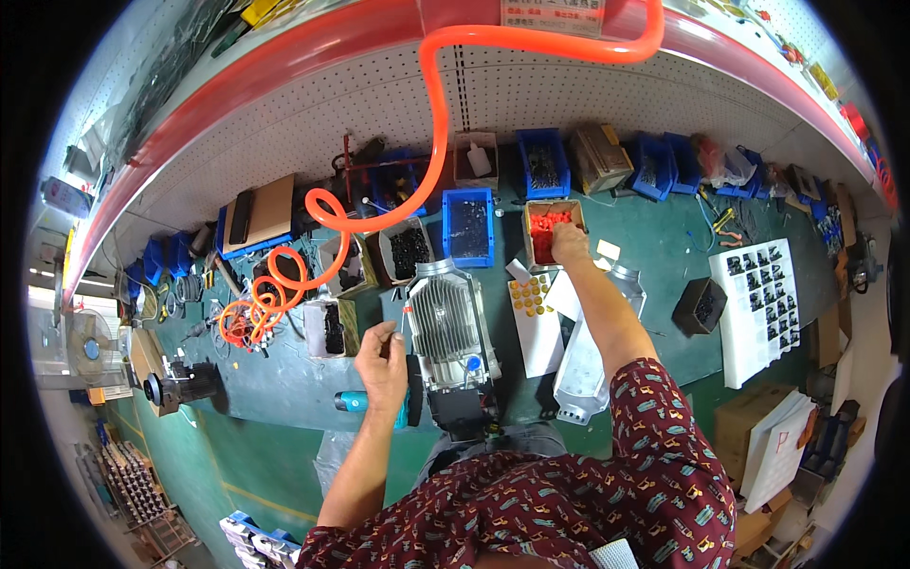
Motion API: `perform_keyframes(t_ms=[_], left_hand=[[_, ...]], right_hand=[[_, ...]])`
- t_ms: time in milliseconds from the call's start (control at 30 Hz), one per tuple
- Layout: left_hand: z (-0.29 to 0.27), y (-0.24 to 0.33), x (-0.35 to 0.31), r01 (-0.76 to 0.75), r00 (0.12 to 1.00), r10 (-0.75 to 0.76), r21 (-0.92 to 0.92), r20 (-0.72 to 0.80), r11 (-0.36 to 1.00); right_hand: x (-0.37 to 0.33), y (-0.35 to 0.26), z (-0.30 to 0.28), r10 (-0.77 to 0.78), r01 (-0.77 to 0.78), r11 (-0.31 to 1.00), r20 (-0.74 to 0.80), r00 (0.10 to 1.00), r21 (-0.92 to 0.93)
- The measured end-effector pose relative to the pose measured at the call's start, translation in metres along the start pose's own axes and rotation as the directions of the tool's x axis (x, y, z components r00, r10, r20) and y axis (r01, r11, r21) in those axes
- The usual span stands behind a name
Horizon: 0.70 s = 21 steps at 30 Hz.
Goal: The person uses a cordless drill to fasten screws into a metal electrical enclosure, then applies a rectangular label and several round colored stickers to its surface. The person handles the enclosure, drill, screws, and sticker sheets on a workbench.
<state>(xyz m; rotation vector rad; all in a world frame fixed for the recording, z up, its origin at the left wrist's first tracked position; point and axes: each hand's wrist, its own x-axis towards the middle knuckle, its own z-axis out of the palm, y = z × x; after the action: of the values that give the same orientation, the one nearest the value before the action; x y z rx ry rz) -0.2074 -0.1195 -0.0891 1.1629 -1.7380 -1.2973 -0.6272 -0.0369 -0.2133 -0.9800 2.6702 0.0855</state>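
My right hand (571, 246) reaches into a small cardboard box (528, 248) of red parts (548, 224) at the back of the bench. Its fingers are bunched at the parts, and what they pinch is hidden. Close to the left side of a finned metal housing (442, 322), my left hand (382, 365) is raised with curled fingers; I cannot make out what is in them. The housing has a blue round cap (473, 363) and a black block (460, 411) at its near end. A teal power tool (353, 401) lies by my left wrist.
A second metal housing (580, 377) lies under my right forearm, beside a white sheet with yellow round pieces (529, 296). Blue bins (468, 228) line the back. An orange coiled hose (438, 123) hangs over the bench. A white tray of black parts (758, 313) is at right.
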Motion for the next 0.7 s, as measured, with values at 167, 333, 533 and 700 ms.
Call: perform_keyframes(t_ms=[167,333,533,700], left_hand=[[0.007,0.012,-0.014,0.051,0.997,-0.049,-0.03,0.058,0.998],[0.015,0.025,-0.018,-0.101,0.986,0.093,0.048,0.14,0.994],[0.047,0.069,-0.004,-0.286,0.914,0.261,0.036,0.31,0.957],[0.077,0.081,-0.003,-0.266,0.889,0.277,-0.08,0.365,0.961]], right_hand=[[0.003,-0.002,0.0,0.051,-0.047,0.993,-0.038,0.998,0.111],[-0.027,-0.004,-0.014,0.126,0.024,0.48,-0.096,0.987,0.877],[-0.155,-0.041,-0.085,-0.231,-0.22,-0.345,0.145,0.962,0.913],[-0.209,-0.054,-0.093,-0.356,-0.142,-0.27,0.038,0.934,0.952]])
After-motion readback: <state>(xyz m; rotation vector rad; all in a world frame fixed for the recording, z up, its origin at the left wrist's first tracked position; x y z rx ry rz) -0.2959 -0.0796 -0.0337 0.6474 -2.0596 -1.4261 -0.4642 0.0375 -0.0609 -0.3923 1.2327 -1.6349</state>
